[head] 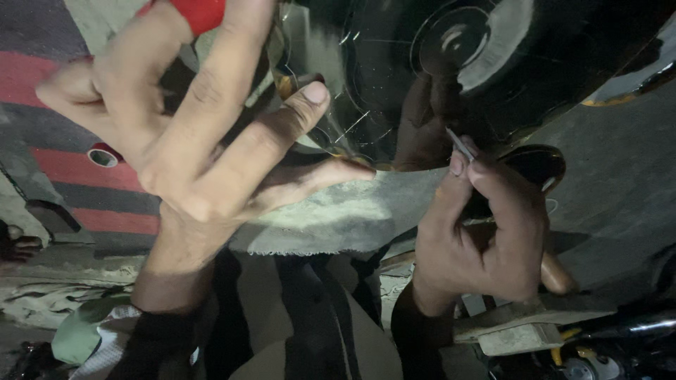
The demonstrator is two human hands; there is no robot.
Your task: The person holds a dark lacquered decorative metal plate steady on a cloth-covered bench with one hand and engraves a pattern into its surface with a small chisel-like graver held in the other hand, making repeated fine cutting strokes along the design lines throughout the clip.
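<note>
Fingertips (pixel 461 163) of the right hand (pixel 486 243) pinch a thin metal sliver (pixel 459 144), closed tight on it, its tip set against the glossy black panel (pixel 422 70) just above. Left hand (pixel 190 134) is raised at the near left with fingers spread and loosely curled; it holds nothing that shows, though its upper fingers lie close to a red object (pixel 201 13) at the top edge, and contact there cannot be told. One long finger reaches right toward the panel's lower rim.

Black panel fills the far centre and right; fine pale scratch lines (pixel 352 123) and a round reflection mark its shine. Below it a pale, frayed cloth (pixel 331 218) hangs or is draped, between the two hands. A red-and-grey striped surface (pixel 77 176) lies at the left.

Judged from the grip, the work is fine scribing or picking at the surface. It goes best with the sliver held short, near its tip, the wrist steadied, and light pressure, since a slip on so glossy a face would probably leave a stray line. The free hand would serve well braced on the rim.
</note>
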